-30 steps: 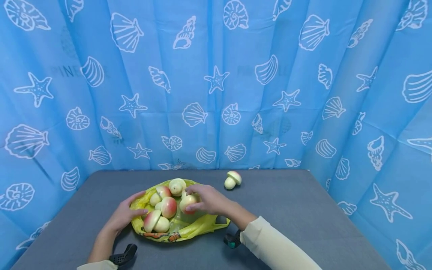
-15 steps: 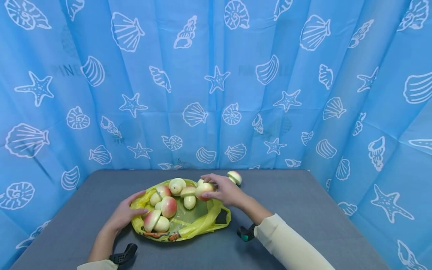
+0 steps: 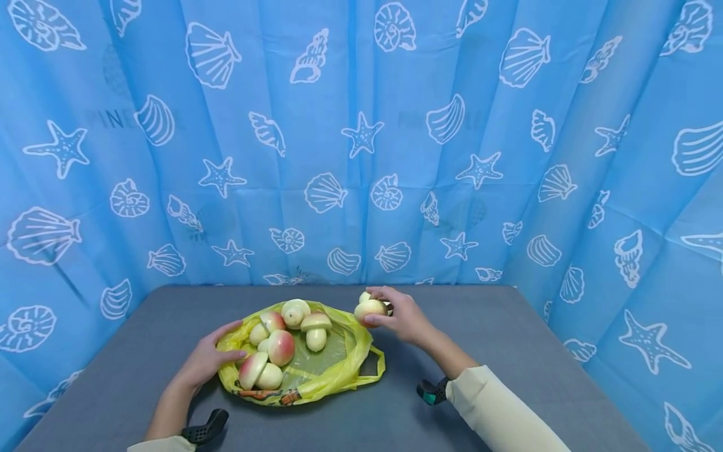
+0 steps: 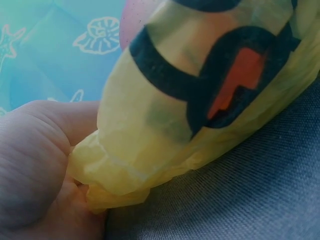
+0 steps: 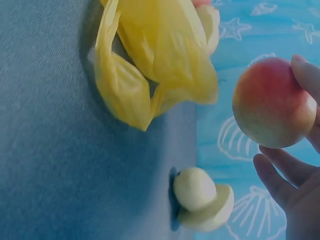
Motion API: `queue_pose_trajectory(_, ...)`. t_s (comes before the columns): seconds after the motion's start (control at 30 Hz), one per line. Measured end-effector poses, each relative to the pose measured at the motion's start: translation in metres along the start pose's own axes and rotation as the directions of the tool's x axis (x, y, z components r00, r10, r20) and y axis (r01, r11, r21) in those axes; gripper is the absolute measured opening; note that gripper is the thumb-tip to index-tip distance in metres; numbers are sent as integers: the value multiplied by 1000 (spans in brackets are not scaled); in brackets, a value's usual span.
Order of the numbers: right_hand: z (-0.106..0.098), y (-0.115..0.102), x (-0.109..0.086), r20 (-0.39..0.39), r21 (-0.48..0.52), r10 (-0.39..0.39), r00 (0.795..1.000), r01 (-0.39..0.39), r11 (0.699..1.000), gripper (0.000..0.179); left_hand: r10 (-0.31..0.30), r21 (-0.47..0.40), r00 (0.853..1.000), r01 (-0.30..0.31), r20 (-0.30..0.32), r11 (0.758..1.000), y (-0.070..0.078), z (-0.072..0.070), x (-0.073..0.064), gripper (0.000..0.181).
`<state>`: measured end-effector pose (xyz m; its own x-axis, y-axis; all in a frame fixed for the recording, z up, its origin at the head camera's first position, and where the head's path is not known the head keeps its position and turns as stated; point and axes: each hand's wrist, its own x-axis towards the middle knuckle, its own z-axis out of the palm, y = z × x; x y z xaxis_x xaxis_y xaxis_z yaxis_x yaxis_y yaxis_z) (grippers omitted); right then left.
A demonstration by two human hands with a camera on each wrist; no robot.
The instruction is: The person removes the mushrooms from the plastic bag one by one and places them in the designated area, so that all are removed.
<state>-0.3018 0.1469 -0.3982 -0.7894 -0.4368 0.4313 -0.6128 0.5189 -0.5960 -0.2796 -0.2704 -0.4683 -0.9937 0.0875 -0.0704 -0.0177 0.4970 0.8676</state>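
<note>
My right hand point(image 3: 405, 317) pinches a toy mushroom point(image 3: 369, 310) with a cream and red cap, held up just right of the yellow plastic bag point(image 3: 339, 375). Its rounded red cap faces the right wrist camera. Several more such mushrooms lie inside the open bag, among them a red-capped one point(image 3: 282, 347) in the middle and a paler one point(image 3: 316, 331) near its right side. At the bag's left rim, my left hand point(image 3: 204, 359) holds the plastic, thumb over the inside. Close up, the left wrist view shows the printed bag point(image 4: 150, 145) against that hand.
Another mushroom point(image 5: 202, 197) lies on the grey table past the right hand; in the head view that hand mostly covers it. The bag's handle loop point(image 3: 380, 370) spreads onto the table point(image 3: 497, 364) at right. A blue shell-print curtain point(image 3: 361, 157) hangs behind.
The right hand has lifted a mushroom from the bag's right part and carried it right and away, past the bag's rim. The left hand stays at the left rim.
</note>
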Motion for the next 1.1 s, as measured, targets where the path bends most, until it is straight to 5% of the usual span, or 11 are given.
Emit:
queue_pose_trajectory(0.63, -14, 30, -22, -74, -46, 191, 979, -195, 980, 32, 20, 15, 1000, -20, -12, 1000, -2, -1, 0, 80)
queue_pose_trajectory(1.1, -23, 57, -39, -60, -103, 230, 971, -235, 966, 37, 18, 12, 1000, -18, -8, 1000, -2, -1, 1, 81)
